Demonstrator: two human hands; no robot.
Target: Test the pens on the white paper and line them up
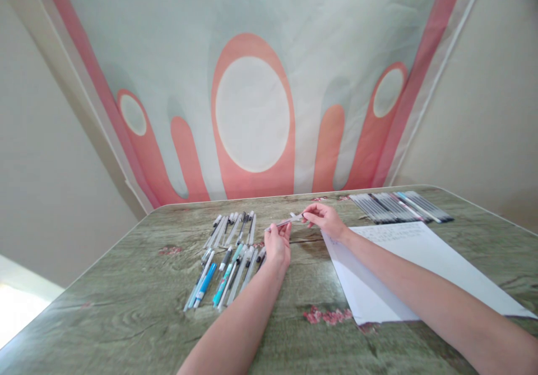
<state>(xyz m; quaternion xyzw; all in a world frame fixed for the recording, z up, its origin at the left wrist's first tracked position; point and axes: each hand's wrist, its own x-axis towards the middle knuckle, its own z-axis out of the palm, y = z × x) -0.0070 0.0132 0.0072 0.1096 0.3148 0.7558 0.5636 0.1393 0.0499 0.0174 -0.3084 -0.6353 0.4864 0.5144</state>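
A slim, light-coloured pen (290, 219) is held between my two hands over the middle of the table. Its left end lies in the closed fingers of my left hand (278, 246). At its dark right end, my right hand (323, 220) pinches with thumb and fingertips. A small pale piece shows just behind the pen, too small to make out. To the left of my left hand lie several pens and markers (204, 285) in two groups, some white, some blue and teal. Under my right forearm rests a large white sheet of paper (386, 274) with faint writing along its top.
A long row of thin pen refills or pens (399, 207), mostly grey with a few coloured, lies at the far right. The wood-patterned table (126, 308) has pink flower prints. Behind it hangs a backdrop (252, 184) with orange-red shapes.
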